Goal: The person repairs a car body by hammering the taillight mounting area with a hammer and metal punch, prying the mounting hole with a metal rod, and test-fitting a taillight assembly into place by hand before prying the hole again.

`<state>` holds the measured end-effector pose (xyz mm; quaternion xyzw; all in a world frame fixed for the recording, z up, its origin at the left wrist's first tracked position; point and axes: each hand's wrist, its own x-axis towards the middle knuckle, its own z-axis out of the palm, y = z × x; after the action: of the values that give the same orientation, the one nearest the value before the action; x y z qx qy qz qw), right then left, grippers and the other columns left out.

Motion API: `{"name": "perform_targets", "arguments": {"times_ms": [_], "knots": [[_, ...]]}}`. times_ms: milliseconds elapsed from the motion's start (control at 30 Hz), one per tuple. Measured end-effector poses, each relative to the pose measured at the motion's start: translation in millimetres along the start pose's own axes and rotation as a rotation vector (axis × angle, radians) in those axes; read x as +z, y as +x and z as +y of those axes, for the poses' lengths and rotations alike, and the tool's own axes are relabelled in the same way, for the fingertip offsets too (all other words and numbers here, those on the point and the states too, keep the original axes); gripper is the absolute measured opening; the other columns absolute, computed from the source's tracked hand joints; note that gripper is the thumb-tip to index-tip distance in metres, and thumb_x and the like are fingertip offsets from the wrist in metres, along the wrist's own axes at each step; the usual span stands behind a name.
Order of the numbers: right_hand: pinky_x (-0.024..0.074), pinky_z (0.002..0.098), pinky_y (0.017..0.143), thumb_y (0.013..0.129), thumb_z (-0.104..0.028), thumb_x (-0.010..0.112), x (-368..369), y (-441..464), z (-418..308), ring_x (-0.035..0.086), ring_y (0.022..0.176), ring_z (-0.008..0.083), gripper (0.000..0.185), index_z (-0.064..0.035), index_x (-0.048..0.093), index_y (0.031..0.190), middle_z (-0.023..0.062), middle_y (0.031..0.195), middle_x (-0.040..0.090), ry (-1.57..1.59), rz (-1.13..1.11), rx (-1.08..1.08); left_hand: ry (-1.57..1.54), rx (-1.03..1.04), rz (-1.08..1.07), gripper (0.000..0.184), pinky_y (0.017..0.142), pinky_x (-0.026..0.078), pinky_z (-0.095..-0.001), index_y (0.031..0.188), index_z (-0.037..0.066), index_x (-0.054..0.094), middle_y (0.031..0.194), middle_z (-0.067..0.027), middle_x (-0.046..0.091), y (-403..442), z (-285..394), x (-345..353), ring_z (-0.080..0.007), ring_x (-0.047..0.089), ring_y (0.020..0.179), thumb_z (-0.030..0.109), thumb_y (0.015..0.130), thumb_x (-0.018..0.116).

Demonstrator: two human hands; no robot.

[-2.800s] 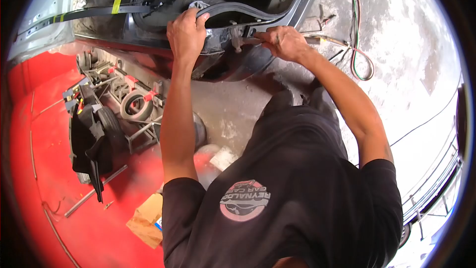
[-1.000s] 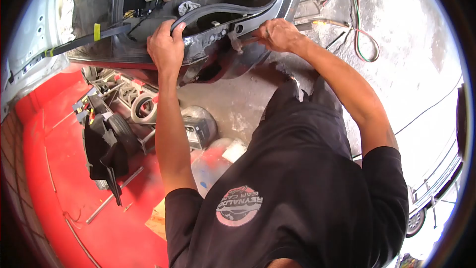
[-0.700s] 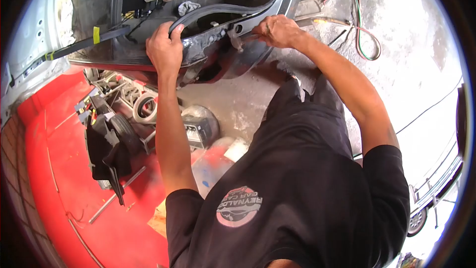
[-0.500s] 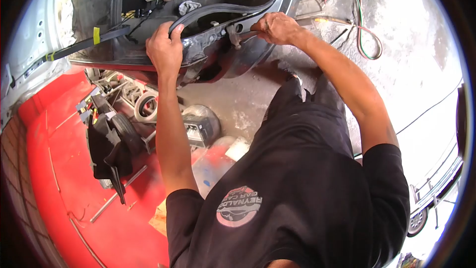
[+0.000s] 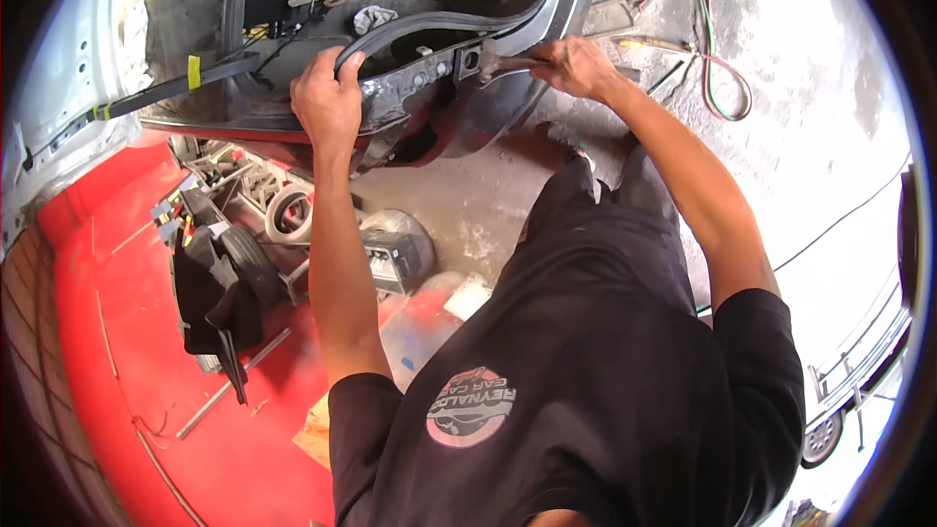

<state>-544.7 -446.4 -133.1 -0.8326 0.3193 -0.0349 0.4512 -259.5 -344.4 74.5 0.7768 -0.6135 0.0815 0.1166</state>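
My left hand [image 5: 328,102] is closed around the end of a black rubber weatherstrip [image 5: 429,22], at the edge of a dark car body's opening. The strip curves away to the right along that edge. Below it runs a scuffed bare-metal panel lip [image 5: 405,83] with holes. In my right hand [image 5: 578,66] is a hammer [image 5: 506,64], its handle in my fist. The hammer's head is beside a square hole in the panel; whether it touches the metal I cannot tell.
Inside the car body lie loose wiring and a crumpled white cloth [image 5: 374,19]. Green and red hoses [image 5: 705,34] and several tools lie on the concrete at right. At lower left are a tire [image 5: 249,256], black trim [image 5: 207,307] and a dark box [image 5: 392,262].
My right hand and the hammer have moved to the right, exposing the square hole in the panel. My left hand stays on the weatherstrip, almost unmoved.
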Motion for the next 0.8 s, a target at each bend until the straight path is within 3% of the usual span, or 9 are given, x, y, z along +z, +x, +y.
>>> {"name": "perform_targets", "arguments": {"times_ms": [167,300,333,433,500,533,667,767,800], "knots": [[0.0553,0.0455,0.087,0.089,-0.039,0.073,18.5,-33.5,9.9,0.071,0.098,0.0366,0.038,-0.0186,0.073,0.121,0.0171,0.101,0.074,0.164,-0.032,0.107,-0.012,0.001,-0.028,0.024,0.077,0.052,-0.0435,0.099,0.003,0.074,0.090,-0.0191,0.073,2.3,7.0,-4.8,-0.0392,0.070,0.083,0.024,0.089,0.076],[0.0519,0.0457,0.078,0.088,-0.034,0.073,24.7,-31.8,-20.9,0.069,0.083,0.0363,0.034,-0.0064,0.069,0.107,0.0173,0.088,0.071,0.575,0.199,0.221,-0.057,0.045,-0.009,0.020,0.085,0.047,-0.0459,0.096,0.007,0.074,0.092,-0.0150,0.074,-0.7,-0.8,0.3,-0.0366,0.068,0.088,0.023,0.085,0.077],[0.0478,0.0401,0.068,0.087,-0.023,0.075,23.2,-21.9,-29.6,0.060,0.068,0.0247,0.030,-0.0023,0.068,0.107,0.0157,0.076,0.062,0.544,0.310,0.167,-0.088,0.063,-0.026,0.020,0.086,0.047,-0.0457,0.097,0.008,0.074,0.092,-0.0148,0.074,-0.7,-2.4,0.4,-0.0359,0.068,0.089,0.022,0.084,0.077],[0.0498,0.0464,0.074,0.087,-0.026,0.075,-1.7,8.6,-66.0,0.065,0.077,0.0363,0.033,-0.0007,0.062,0.105,0.0193,0.081,0.064,0.541,0.437,0.064,-0.062,0.140,-0.099,0.019,0.093,0.044,-0.0435,0.101,0.010,0.073,0.097,-0.0139,0.073,-0.9,-0.2,-10.6,-0.0336,0.067,0.095,0.018,0.084,0.076],[0.0497,0.0456,0.076,0.087,-0.026,0.074,-12.4,30.0,-85.4,0.066,0.081,0.0362,0.034,-0.0005,0.061,0.106,0.0197,0.085,0.065,0.552,0.441,-0.174,-0.156,0.143,-0.138,0.018,0.094,0.045,-0.0446,0.101,0.009,0.073,0.095,-0.0139,0.073,1.6,-1.6,-16.2,-0.0343,0.067,0.096,0.016,0.085,0.075],[0.0454,0.0334,0.070,0.090,-0.019,0.074,-8.2,45.0,-93.6,0.054,0.075,0.0169,0.031,-0.0032,0.066,0.116,0.0085,0.080,0.056,0.624,0.424,-0.251,-0.195,0.119,-0.176,0.019,0.093,0.046,-0.0442,0.104,0.008,0.073,0.098,-0.0155,0.073,1.6,-3.3,-20.2,-0.0349,0.067,0.097,0.015,0.086,0.075],[0.0433,0.0266,0.076,0.092,-0.011,0.074,20.2,84.1,-110.6,0.051,0.083,0.0085,0.027,-0.0020,0.066,0.117,-0.0033,0.090,0.060,0.852,0.120,-0.353,-0.167,0.107,-0.267,0.022,0.092,0.049,-0.0441,0.109,0.006,0.073,0.103,-0.0187,0.072,-1.6,-8.7,-38.8,-0.0372,0.066,0.100,0.012,0.088,0.073],[0.0458,0.0325,0.078,0.090,-0.013,0.075,13.7,67.7,-125.7,0.054,0.082,0.0166,0.028,0.0016,0.063,0.110,0.0065,0.085,0.062,0.644,0.144,-0.283,-0.073,0.201,-0.225,0.024,0.093,0.049,-0.0439,0.110,0.005,0.073,0.106,-0.0170,0.070,-5.3,-23.9,-51.4,-0.0365,0.064,0.102,0.012,0.087,0.073],[0.0468,0.0378,0.079,0.089,-0.015,0.074,11.2,61.2,-129.8,0.057,0.085,0.0253,0.027,0.0011,0.062,0.107,0.0111,0.088,0.063,0.578,0.186,-0.278,-0.051,0.240,-0.203,0.025,0.094,0.048,-0.0437,0.110,0.005,0.073,0.107,-0.0161,0.070,-5.0,-30.6,-55.7,-0.0360,0.063,0.104,0.011,0.086,0.074]]}}
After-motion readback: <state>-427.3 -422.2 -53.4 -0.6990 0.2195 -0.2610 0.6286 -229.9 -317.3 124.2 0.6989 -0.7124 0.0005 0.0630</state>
